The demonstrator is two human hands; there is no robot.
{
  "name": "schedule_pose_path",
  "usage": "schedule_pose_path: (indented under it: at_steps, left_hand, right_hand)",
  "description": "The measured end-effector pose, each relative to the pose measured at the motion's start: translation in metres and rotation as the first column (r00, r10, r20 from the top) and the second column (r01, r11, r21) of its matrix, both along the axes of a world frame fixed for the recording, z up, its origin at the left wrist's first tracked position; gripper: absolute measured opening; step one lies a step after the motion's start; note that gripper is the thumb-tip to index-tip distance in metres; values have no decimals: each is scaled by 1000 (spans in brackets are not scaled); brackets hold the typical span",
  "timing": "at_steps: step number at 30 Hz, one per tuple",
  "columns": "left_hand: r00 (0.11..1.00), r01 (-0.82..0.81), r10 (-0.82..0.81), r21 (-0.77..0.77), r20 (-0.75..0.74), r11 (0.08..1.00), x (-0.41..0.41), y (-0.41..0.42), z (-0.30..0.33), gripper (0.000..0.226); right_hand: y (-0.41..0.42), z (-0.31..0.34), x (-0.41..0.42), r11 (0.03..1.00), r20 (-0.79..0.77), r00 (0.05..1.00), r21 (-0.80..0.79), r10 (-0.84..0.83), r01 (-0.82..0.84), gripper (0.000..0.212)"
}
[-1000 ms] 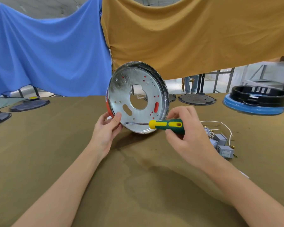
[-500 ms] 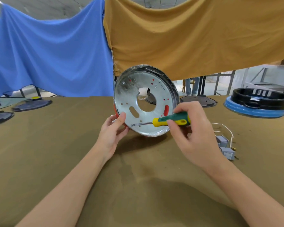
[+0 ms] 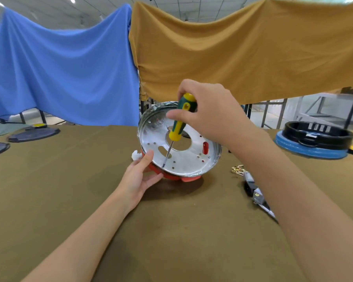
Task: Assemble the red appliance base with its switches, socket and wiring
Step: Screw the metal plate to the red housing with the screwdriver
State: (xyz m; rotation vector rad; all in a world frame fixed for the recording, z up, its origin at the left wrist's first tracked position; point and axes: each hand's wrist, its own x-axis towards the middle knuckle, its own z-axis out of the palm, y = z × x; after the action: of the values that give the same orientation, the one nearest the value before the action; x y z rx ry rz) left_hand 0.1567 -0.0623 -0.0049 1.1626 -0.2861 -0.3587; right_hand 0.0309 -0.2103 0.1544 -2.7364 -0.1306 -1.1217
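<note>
Our right hand [image 3: 208, 110] grips the screwdriver [image 3: 178, 127], tip on the tilted red base [image 3: 179, 155] on the counter [image 3: 69, 190]; left hand [image 3: 140, 178] cradles its rim. Poor alignment could let the tip skid.

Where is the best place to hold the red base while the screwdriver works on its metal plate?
Grip the near-left rim of the red base, coming from the left, as the left hand does. The base is tilted toward the camera, the screwdriver tip lands close by, and the right hand occupies the top.
</note>
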Motion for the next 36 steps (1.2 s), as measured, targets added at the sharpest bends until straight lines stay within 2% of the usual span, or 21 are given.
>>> schedule_pose_path:
  at_steps: [2,3,6,9,11,14,16,19,21,23,25,27,29,31,33,36]
  left_hand:
    - [1000,3,-3,-17,-19,1000,1,0,-1,45]
    - [1000,4,-5,-25,-30,1000,1,0,-2,44]
    - [998,1,-3,-37,-57,999,4,-1,-3,43]
    - [999,2,-3,-12,-49,1000,6,-2,-4,43]
    - [999,-4,4,-1,-42,1000,7,-3,-5,43]
    - [999,-9,10,10,-47,1000,8,-4,-6,46]
    - [998,-19,19,11,-57,1000,8,-5,-5,47]
    - [998,-24,25,18,-56,1000,7,-5,-4,46]
    - [998,-11,12,21,-54,1000,6,-4,-4,46]
    - [998,-9,10,20,-55,1000,6,-4,-4,44]
    - [998,-13,14,15,-64,1000,6,-4,-4,42]
    - [997,-16,18,20,-70,1000,5,-4,-4,42]
    - [996,-26,27,14,-81,1000,4,-3,-3,43]
    - [996,-31,32,14,-85,999,4,-3,-3,43]
    - [996,-31,33,20,-82,999,4,-4,-3,44]
    - [996,-34,36,26,-82,999,5,-4,-2,43]
  right_hand:
    - [9,2,11,994,1,994,-33,-106,106,45]
    - [13,1,16,995,-20,995,-16,-100,99,44]
    - [16,5,24,985,-153,982,149,112,-89,23]
    - [9,16,19,970,-235,949,166,211,-175,20]
    - [7,16,21,986,-155,978,113,140,-123,15]
    - [13,10,29,988,-18,989,-27,-150,149,45]
    - [18,6,31,982,-22,982,-26,-190,190,47]
    - [14,10,28,993,-211,977,119,22,4,25]
    - [11,18,18,986,-317,939,140,133,-93,27]
    - [10,23,10,984,-289,942,106,168,-143,27]
    - [12,21,11,997,-184,980,37,70,-65,19]
    - [18,16,16,988,-81,986,-48,-148,145,39]
    - [25,10,22,965,-30,966,-71,-255,253,51]
    - [26,11,22,982,-100,977,-10,-187,187,43]
    - [23,18,17,996,-248,969,84,-17,39,28]
    - [19,26,8,995,-374,922,49,96,-84,22]
